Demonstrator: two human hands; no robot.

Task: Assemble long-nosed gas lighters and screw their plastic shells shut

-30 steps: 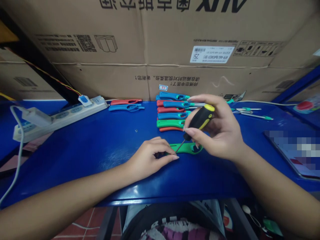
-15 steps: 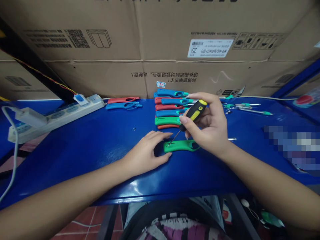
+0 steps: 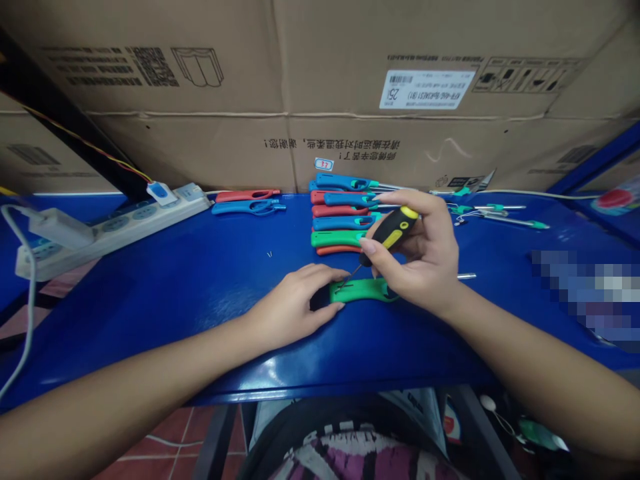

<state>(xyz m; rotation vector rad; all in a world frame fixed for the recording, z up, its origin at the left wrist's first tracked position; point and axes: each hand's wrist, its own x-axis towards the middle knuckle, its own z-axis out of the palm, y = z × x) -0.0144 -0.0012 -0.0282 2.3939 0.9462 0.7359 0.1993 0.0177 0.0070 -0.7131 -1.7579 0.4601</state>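
Observation:
My right hand [image 3: 425, 257] grips a black and yellow screwdriver [image 3: 390, 233], tilted with its thin shaft pointing down and left. Its tip meets the handle of a green long-nosed lighter [image 3: 357, 291] lying flat on the blue table. Around that lighter's left end, my left hand [image 3: 295, 300] closes with thumb and fingers on either side. The lighter's metal nozzle [image 3: 467, 276] sticks out past my right wrist, while its middle is partly covered by my right hand. Two tiny screws [image 3: 269, 254] lie on the table to the upper left.
Several finished-looking lighters, among them a blue one [image 3: 340, 181], lie stacked behind my hands. Red [image 3: 245, 195] and blue [image 3: 245, 207] handle shells rest further left, beside a white power strip [image 3: 125, 223]. Lighter rods [image 3: 515, 220] lie at right. A cardboard box [image 3: 200, 147] stands behind.
Both hands keep nearly the same pose, with the screwdriver tip still on the green lighter. The camera view has shifted slightly.

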